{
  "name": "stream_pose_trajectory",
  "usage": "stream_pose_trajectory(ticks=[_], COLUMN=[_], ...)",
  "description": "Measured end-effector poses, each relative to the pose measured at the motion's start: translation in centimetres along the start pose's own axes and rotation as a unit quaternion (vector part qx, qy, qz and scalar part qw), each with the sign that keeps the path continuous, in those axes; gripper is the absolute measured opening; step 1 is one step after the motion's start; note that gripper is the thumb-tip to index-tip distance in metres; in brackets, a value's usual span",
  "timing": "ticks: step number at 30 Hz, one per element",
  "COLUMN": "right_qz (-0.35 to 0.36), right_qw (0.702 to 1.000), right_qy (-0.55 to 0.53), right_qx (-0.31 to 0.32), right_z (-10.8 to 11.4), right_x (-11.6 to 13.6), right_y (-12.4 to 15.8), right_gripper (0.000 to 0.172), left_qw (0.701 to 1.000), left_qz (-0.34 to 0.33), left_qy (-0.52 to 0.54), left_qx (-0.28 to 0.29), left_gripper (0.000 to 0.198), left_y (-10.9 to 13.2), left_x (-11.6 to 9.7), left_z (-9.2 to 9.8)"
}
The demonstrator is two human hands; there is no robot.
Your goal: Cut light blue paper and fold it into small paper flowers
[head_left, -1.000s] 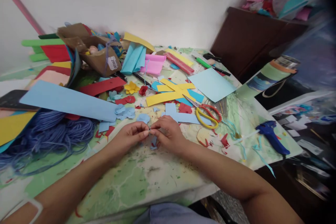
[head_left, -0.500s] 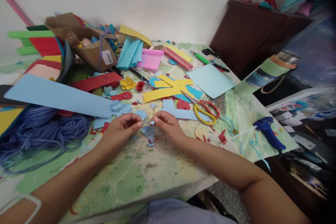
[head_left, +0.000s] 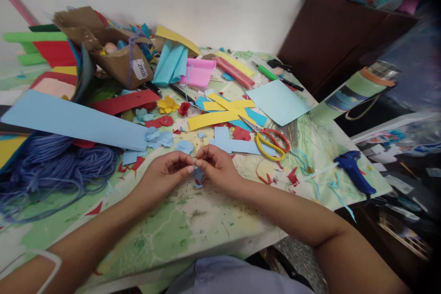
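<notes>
My left hand [head_left: 168,170] and my right hand [head_left: 218,165] meet over the table, both with thumb and forefinger pinched and the tips almost touching. A small bit of light blue paper showed in my right fingertips a moment ago; the fingers now hide it. What my left fingers pinch, if anything, is too small to make out. Just beyond my hands lies a light blue paper petal [head_left: 183,146], beside a cluster of blue petals [head_left: 158,138]. Blue scraps [head_left: 197,179] lie below my fingertips.
Orange-and-yellow-handled scissors [head_left: 270,144] lie open to the right, near yellow paper strips [head_left: 213,121]. A blue glue gun [head_left: 354,172] rests by the right edge, with a bottle [head_left: 354,94] behind. Blue yarn [head_left: 58,170] and a long blue paper strip [head_left: 76,121] are at left.
My hands have come together until the fingertips nearly touch. The blue bit in my right fingers has gone out of sight. The view has shifted slightly.
</notes>
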State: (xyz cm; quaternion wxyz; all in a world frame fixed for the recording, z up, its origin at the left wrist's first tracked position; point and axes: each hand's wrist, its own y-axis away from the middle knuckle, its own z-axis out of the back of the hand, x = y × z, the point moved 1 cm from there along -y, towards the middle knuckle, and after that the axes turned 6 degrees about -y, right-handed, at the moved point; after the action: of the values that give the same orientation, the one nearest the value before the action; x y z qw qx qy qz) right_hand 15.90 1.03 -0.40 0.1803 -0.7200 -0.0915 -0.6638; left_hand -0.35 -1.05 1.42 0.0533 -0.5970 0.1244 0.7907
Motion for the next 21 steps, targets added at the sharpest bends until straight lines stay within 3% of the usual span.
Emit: stream_pose_trajectory(ticks=[8,14,21], right_qz=[0.040,0.048,0.007], right_qw=[0.996,0.995,0.997], right_qy=[0.076,0.085,0.073], right_qx=[0.012,0.020,-0.010], right_z=[0.16,0.14,0.19], right_x=[0.51,0.44,0.53], right_y=[0.27,0.41,0.29], right_gripper=[0.007,0.006,0.015], left_qw=[0.999,1.000,0.991], left_qz=[-0.006,-0.012,-0.071], left_qy=[-0.013,0.016,-0.108], left_qx=[-0.029,-0.017,-0.020], left_gripper=[0.016,0.018,0.020], left_y=[0.51,0.36,0.62], left_x=[-0.25,-0.05,-0.44], left_z=[-0.32,-0.29,-0.17])
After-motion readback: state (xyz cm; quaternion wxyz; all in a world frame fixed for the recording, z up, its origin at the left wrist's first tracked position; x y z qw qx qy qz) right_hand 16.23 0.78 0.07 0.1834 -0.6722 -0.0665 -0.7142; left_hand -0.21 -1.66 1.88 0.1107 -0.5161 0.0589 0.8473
